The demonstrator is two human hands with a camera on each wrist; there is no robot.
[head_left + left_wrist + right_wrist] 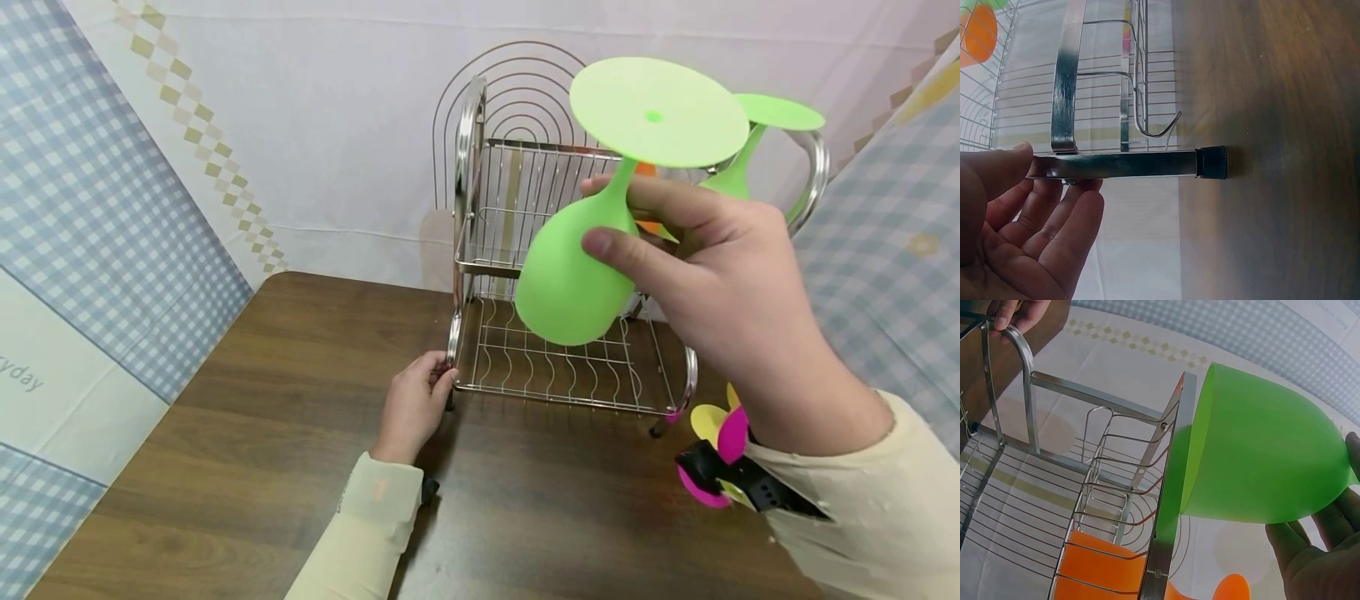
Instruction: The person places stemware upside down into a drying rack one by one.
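My right hand pinches a light green wine goblet at its stem and upper bowl. The goblet is upside down and tilted, its flat round base on top, in front of the upper tier of a two-tier metal dish rack. In the right wrist view, the bowl's rim is close to the rack's top rail. My left hand grips the rack's lower left frame, thumb on one side and fingers on the other, just above a black foot.
Another green goblet stands inverted at the rack's upper right, beside an orange goblet. Pink and yellow pieces show below my right wrist, partly hidden. The rack stands on a brown wooden table against a white cloth backdrop.
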